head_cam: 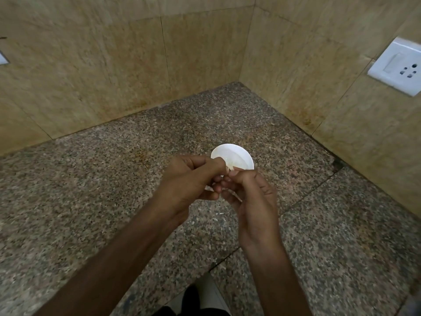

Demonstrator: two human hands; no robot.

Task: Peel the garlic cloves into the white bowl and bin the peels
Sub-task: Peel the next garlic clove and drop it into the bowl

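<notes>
Centrally, clove pinched between hands, bowl beyond

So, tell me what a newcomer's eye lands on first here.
First, the two hands meeting mid-frame: the left hand and right hand both pinch a small garlic clove. Just behind them a white bowl sits on the speckled granite counter, partly hidden by the hands. A white wall socket stands out on the tiled wall at upper right.
</notes>
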